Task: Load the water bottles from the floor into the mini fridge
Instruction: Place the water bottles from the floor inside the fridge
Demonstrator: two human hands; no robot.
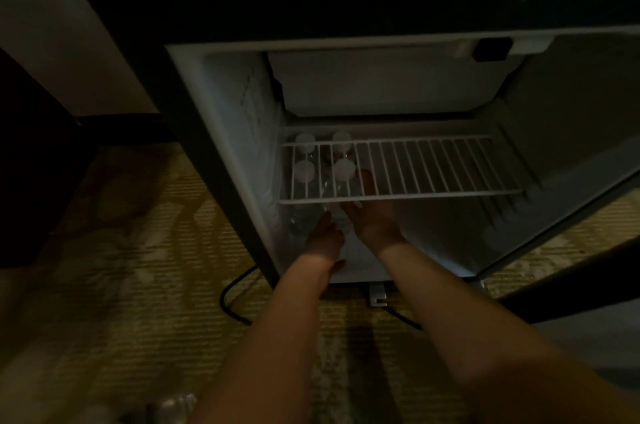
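The mini fridge (221, 132) stands open on the floor. Several clear water bottles with white caps stand upright in its lower left corner, under the wire shelf (433, 167). My right hand (372, 221) reaches under the shelf and its fingers curl round the front right bottle (344, 170). Just left of it, my left hand (323, 238) lies with straight fingers against the lower part of the front bottles (301, 219). The fingertips of both hands are partly hidden by the shelf and the dim light.
More plastic bottles (173, 403) lie on the patterned carpet at the bottom left. The fridge door (571, 250) hangs open to the right. A black power cable (228, 299) loops on the floor in front of the fridge. A freezer box (381, 84) fills the top.
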